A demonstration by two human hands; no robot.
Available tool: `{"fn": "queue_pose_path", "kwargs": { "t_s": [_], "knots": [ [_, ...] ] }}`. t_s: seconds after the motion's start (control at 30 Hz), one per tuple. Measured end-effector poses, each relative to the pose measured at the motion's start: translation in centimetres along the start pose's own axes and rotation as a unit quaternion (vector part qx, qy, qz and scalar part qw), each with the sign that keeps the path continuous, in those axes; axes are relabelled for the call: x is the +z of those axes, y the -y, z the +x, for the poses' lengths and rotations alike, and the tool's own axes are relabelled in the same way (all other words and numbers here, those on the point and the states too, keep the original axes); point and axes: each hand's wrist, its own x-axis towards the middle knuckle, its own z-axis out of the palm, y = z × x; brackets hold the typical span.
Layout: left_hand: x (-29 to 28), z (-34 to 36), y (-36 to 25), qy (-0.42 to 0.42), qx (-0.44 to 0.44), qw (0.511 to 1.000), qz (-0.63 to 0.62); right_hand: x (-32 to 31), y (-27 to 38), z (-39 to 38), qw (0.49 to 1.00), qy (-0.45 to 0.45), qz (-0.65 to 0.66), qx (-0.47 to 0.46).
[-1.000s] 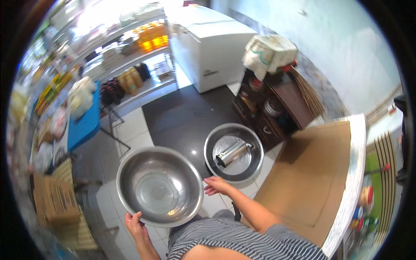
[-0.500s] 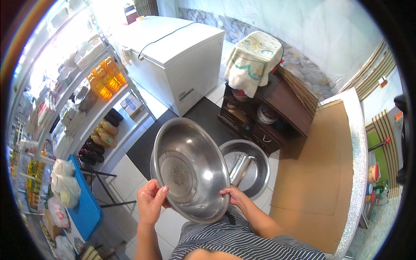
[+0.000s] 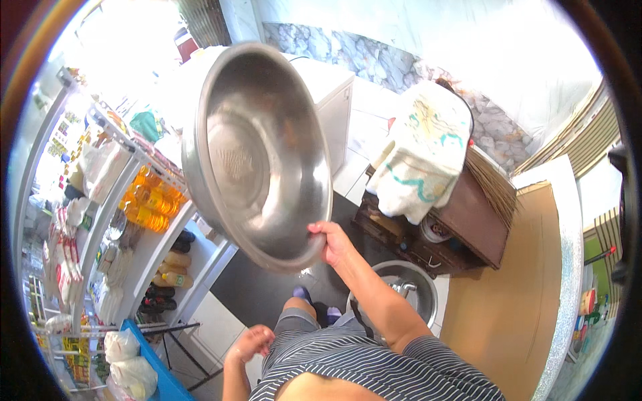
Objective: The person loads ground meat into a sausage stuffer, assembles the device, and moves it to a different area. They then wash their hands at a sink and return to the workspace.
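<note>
A wide stainless steel basin (image 3: 237, 164) is raised in front of me, tilted so that its hollow faces me. Its near right rim is gripped by my right hand (image 3: 332, 245), thumb on the inside. My left hand (image 3: 251, 342) is down by my left hip, away from the basin, with its fingers curled and nothing visible in them. On the floor past my right forearm sits a second steel basin (image 3: 425, 284), partly covered by that arm. A shiny metal object (image 3: 405, 287) lies inside it; its full shape is hidden.
Shelves with bottles of orange liquid (image 3: 152, 200) and bagged goods stand at left, above a blue folding table (image 3: 144, 357). Behind the raised basin is a white chest freezer (image 3: 336, 110). A cloth-covered item (image 3: 428, 147) tops a brown cabinet (image 3: 478, 227); a cardboard-covered panel (image 3: 508, 287) stands right.
My right hand has lifted the basin up and forward to the left. The left hand has let go of its rim and dropped to my side. The view has shifted.
</note>
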Motion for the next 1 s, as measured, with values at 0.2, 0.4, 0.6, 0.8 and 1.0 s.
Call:
{"fn": "queue_pose_path", "kwargs": {
  "t_s": [0.2, 0.4, 0.6, 0.8, 1.0],
  "knots": [
    [-6.5, 12.5, -3.0, -0.086, 0.073, 0.968, 0.225, 8.7, 11.0, 10.5, 0.988, 0.013, 0.042, -0.149],
    [-11.1, 17.4, -22.4, -0.127, 0.148, 0.92, 0.34, 15.5, 23.1, 19.1, 0.942, 0.0, 0.122, -0.313],
    [-11.0, 20.1, -37.9, -0.167, 0.258, 0.902, 0.305, 16.9, 34.2, 23.9, 0.897, -0.075, 0.075, -0.428],
    [-8.6, 26.2, -48.1, -0.19, 0.28, 0.874, 0.349, 14.8, 47.6, 28.2, 0.905, -0.022, 0.053, -0.421],
    [-4.4, 34.7, -56.5, -0.25, 0.212, 0.922, 0.207, 11.6, 57.1, 40.5, 0.871, -0.21, 0.04, -0.443]
  ]
}}
